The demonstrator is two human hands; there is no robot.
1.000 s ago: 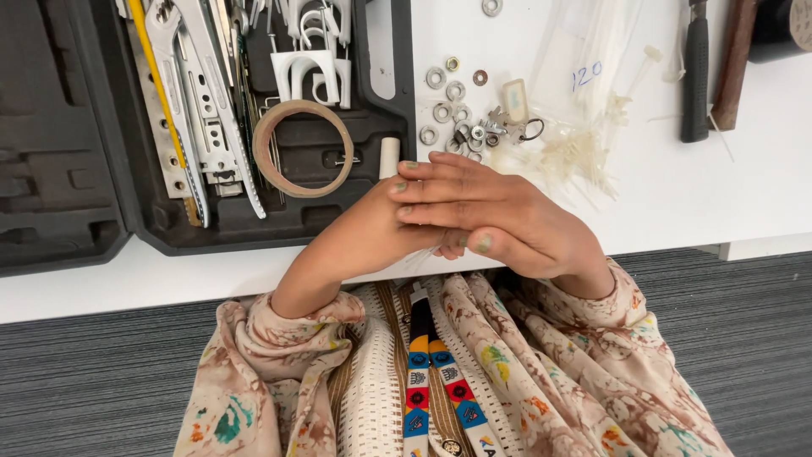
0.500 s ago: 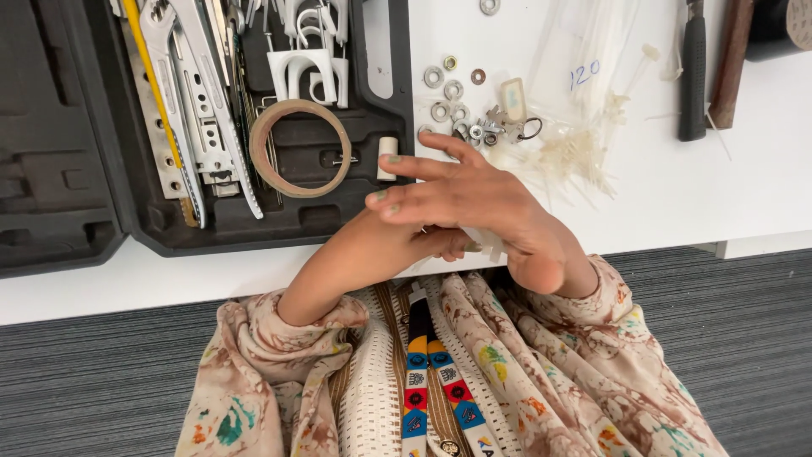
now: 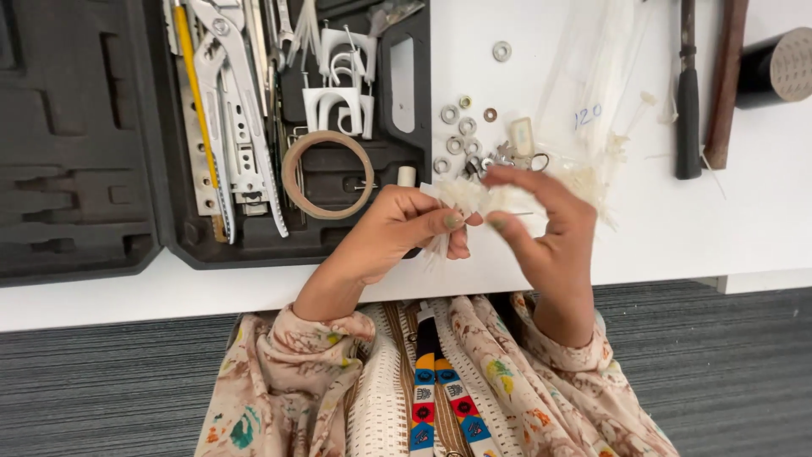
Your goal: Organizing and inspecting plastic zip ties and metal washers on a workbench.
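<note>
Pinching white ties (image 3: pixel 474 196) | left hand (image 3: pixel 406 230), right hand (image 3: pixel 545 224) | table edge (image 3: pixel 660 272)

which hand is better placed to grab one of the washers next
Probably the right hand: its fingertips lie just below the washers on the white table. The left hand sits further left, pinching the white cable ties.

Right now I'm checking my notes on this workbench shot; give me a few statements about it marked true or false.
1. Both hands, left hand and right hand, pinch a bundle of white cable ties. True.
2. The tool case is closed. False: it lies open, tools showing.
3. A tape ring lies inside the case. True.
4. The washers sit on the carpet. False: they lie on the white table.
5. A yellow-handled tool lies in the case. True.
</note>
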